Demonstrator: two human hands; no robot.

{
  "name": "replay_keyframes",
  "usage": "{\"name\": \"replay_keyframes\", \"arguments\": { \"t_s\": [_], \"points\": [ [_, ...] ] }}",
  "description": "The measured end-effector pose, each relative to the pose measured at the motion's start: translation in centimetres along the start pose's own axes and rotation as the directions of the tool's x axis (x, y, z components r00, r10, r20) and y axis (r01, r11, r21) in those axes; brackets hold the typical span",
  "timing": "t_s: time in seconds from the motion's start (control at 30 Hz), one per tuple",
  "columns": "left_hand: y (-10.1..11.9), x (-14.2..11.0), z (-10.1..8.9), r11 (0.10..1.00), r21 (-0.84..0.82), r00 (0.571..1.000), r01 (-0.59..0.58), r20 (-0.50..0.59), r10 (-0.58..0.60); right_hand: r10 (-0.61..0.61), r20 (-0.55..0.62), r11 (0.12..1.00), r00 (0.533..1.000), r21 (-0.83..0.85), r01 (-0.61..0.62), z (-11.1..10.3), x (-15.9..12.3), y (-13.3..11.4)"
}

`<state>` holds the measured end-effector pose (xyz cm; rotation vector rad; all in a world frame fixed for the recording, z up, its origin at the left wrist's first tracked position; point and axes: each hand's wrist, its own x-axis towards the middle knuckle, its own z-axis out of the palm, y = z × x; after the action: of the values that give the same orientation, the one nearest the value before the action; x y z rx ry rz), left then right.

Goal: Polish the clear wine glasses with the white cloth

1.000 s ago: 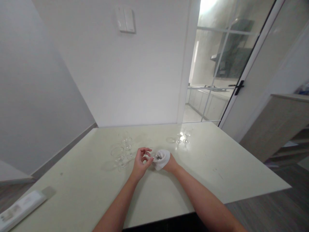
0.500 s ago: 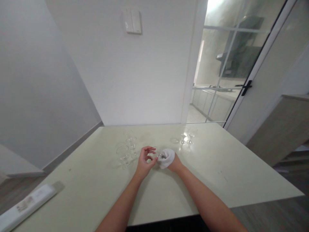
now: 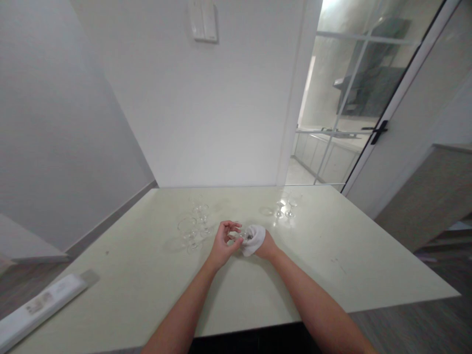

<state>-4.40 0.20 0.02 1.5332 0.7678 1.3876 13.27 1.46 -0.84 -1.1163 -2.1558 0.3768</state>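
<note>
Presently, clear glass (image 3: 241, 234) meets white cloth (image 3: 255, 241).
Left hand (image 3: 224, 242): grip curled round the glass, well in from the counter's (image 3: 254, 300) near edge; right hand (image 3: 268, 246): grip cloth-covered, closure unclear.

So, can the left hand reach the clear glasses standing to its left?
Probably yes: the glasses stand close by, with nothing visible between. But the left hand already holds another glass, so it may need freeing first.

We count one left hand (image 3: 223, 246), one right hand (image 3: 268, 244), one white cloth (image 3: 257, 239), at least five glasses (image 3: 189, 230), one door handle (image 3: 378, 132).
</note>
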Motion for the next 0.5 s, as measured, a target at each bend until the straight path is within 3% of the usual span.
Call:
{"name": "replay_keyframes", "arguments": {
  "t_s": [0.27,0.5],
  "points": [
    [0.15,-0.04,-0.18,1.000,-0.013,0.997,-0.012,0.077,0.013,0.025,0.014,0.996,1.000,-0.082,-0.024,0.20,-0.10,0.63],
    [0.06,-0.19,0.27,0.999,0.035,0.998,-0.033,-0.047,0.035,0.007,0.033,0.997,0.999,-0.076,-0.005,0.08,-0.03,-0.24]
  ]
}}
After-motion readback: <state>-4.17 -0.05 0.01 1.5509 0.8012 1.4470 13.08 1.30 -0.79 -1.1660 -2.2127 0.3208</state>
